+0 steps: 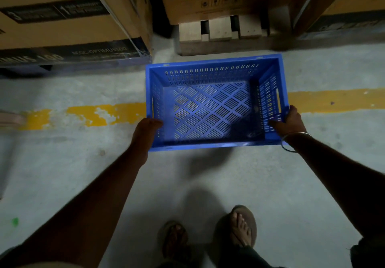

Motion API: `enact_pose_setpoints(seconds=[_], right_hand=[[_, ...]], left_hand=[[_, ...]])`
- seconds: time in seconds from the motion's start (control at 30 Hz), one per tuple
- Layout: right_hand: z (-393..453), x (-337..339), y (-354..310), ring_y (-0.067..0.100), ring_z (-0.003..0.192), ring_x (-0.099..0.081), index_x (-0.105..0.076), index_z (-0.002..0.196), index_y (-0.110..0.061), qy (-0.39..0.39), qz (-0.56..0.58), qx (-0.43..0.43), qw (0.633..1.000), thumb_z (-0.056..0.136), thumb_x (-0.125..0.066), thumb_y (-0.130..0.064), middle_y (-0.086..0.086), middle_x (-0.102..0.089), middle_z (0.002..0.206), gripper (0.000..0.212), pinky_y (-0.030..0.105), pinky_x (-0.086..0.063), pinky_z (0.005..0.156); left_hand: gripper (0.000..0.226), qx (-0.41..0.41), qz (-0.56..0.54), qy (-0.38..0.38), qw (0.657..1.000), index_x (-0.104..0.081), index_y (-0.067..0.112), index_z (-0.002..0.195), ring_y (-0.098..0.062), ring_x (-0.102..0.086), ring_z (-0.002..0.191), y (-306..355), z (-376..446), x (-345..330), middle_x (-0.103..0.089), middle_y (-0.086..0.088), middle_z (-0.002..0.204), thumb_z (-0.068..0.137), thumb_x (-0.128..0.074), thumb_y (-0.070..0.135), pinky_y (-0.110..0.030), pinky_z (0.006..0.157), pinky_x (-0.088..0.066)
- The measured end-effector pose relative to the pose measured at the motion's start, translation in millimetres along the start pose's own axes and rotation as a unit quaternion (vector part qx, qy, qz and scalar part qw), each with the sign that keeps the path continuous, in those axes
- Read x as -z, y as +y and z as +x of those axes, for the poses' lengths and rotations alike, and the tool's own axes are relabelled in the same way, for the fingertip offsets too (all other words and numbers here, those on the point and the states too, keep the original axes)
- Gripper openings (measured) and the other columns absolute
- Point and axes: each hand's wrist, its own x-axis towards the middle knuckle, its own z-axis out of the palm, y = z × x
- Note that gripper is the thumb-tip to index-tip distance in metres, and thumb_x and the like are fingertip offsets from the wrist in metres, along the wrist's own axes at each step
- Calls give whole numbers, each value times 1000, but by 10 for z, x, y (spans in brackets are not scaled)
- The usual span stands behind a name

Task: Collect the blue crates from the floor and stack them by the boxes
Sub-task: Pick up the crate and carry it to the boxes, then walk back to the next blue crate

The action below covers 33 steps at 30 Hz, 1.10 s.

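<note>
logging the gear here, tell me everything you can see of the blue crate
The crate is blue, plastic by its look, rectangular and open-topped, with slotted walls and a diamond-pattern slotted bottom. It is empty and upright, held over the floor's yellow line, near the boxes. The left hand and right hand grip its short sides.

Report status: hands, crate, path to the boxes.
Left hand and right hand grip opposite ends of the blue crate. Crate empty, upright, facing the cardboard boxes. Nothing on the floor between.
</note>
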Motion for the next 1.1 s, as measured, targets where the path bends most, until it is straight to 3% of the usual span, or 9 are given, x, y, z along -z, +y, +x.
enact_pose_setpoints(seconds=[0.07,0.13,0.23,0.3,0.37,0.6,0.73,0.93,1.1], right_hand=[[-195,20,-91,46,124,-44,-27,145,0,-4,-33,25,999,78,-75,-20,32,-41,137,85,48,-37,103],[-461,106,-237,47,125,-43,-25,147,-1,-14,-37,43,998,80,-73,-15,33,-39,138,84,46,-36,104],[-914,449,-529,46,125,-44,-28,147,-1,-33,-49,81,995,78,-73,-10,33,-42,135,82,43,-35,103],[-1217,810,-817,44,127,-42,-29,146,0,-41,-58,101,992,78,-73,-9,31,-42,136,82,41,-34,104],[-1531,1235,-1177,43,128,-42,-29,147,0,-43,-72,126,989,79,-73,-12,30,-42,138,82,40,-34,104],[-3226,3065,-2296,36,133,-39,-29,149,-8,15,-83,170,982,82,-70,-25,22,-41,146,81,40,-33,108],[-4104,4193,-2637,35,133,-41,-28,150,-12,71,-89,195,974,84,-67,-30,19,-40,148,78,39,-36,106],[-4813,5464,-2547,35,129,-46,-34,148,-15,110,-130,200,965,83,-70,-32,18,-45,144,75,40,-41,104],[-4999,6112,-2061,31,129,-49,-38,146,-17,137,-123,194,964,83,-68,-37,14,-48,144,73,36,-43,102]], left_hand=[[37,-19,51,-13,998,-71,18,94,1,-61,78,65,-156,-10,-69,-1,95,65,-70,41,-25,78,-42],[58,-41,106,-31,993,-70,15,107,-10,-64,93,184,-375,43,-69,-3,109,63,-70,53,-27,85,-44],[43,-94,186,-53,977,-69,20,113,-23,-59,124,569,-822,203,-63,-1,134,78,-74,45,-34,102,-44],[33,-128,207,-53,968,-68,24,119,-16,-48,138,924,-1126,391,-51,3,150,88,-76,30,-32,111,-37],[34,-168,222,-49,959,-67,24,124,-8,-41,142,1309,-1445,648,-49,9,149,91,-74,26,-24,111,-31],[27,-251,186,-89,946,-69,37,111,-10,-56,130,2983,-3076,1358,-63,19,127,85,-75,35,-32,110,-41],[23,-317,211,-146,913,-68,44,101,-14,-60,121,4030,-3914,1331,-64,5,132,78,-73,44,-42,104,-48],[31,-401,256,-181,861,-66,24,122,-11,-58,118,4983,-4913,868,-63,7,128,93,-71,28,-30,100,-46],[26,-446,291,-201,822,-64,40,115,-15,-53,130,5398,-5529,291,-58,7,143,89,-70,39,-38,105,-44]])
